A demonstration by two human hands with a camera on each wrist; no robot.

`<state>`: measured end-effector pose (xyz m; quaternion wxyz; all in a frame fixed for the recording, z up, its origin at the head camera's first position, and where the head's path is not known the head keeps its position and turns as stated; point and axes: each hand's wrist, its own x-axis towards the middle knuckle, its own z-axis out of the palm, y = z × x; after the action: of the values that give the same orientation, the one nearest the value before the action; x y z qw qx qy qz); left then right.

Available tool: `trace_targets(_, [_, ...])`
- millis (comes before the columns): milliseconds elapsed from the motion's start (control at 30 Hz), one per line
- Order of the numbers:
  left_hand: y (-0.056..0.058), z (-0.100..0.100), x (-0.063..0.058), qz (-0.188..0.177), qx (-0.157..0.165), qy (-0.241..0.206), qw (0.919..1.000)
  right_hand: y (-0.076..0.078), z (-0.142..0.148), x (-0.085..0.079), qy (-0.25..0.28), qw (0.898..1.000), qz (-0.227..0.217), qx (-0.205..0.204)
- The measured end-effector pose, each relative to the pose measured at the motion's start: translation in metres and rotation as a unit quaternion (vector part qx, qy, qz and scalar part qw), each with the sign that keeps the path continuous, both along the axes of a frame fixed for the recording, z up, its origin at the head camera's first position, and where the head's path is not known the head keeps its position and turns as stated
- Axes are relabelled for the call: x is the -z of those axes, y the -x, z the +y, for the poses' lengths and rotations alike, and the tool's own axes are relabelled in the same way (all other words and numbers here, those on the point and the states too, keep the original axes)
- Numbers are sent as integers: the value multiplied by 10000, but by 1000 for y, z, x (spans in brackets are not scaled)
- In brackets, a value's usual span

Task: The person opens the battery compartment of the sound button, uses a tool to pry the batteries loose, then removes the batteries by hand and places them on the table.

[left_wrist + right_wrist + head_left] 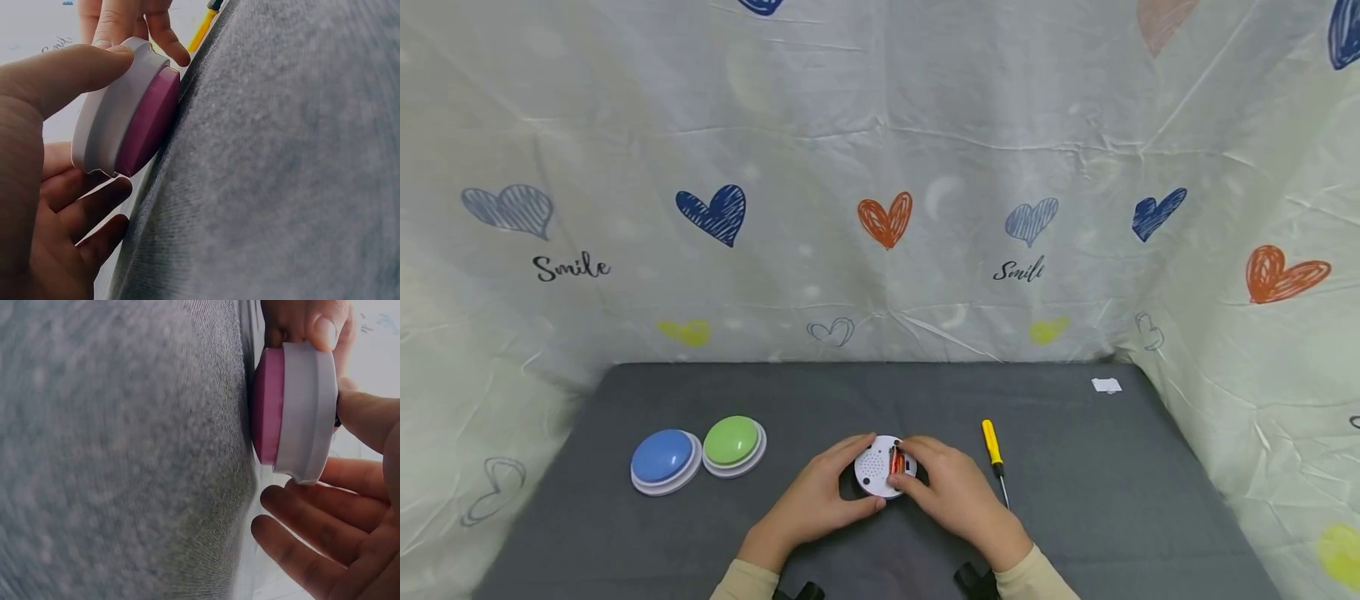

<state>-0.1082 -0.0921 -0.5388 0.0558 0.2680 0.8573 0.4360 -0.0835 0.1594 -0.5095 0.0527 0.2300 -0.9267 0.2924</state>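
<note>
At lower centre, the left hand (820, 502) pinches the upturned button (872, 468) edgewise; the right hand (953, 492) lies over its batteries (896, 460), whether pinching I cannot tell; best brace the button level, working each battery squarely.

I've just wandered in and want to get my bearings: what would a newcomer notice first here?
Probably the bright blue button and green button, side by side on the left of the dark grey table. Front and centre, the left hand and right hand hold a pink button, its dome facing down and a reddish patch showing on its white back. Behind hangs a pale curtain printed with hearts.
</note>
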Motion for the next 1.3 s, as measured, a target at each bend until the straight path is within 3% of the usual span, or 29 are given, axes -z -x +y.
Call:
trace_targets(400, [2,0,-3,-8,25,13,10000,2,7,3,62,9947,972,-335])
trace_targets(567, [3,0,-3,-46,15,-31,10000,2,8,2,78,9901,1227,-671])
trace_targets(900, [3,-1,-3,9,-21,-43,10000,3,11,-4,-33,9869,1072,-1204])
trace_targets(1300, [3,-3,3,123,-148,-70,9998,1,24,-10,-744,9823,224,-1704])
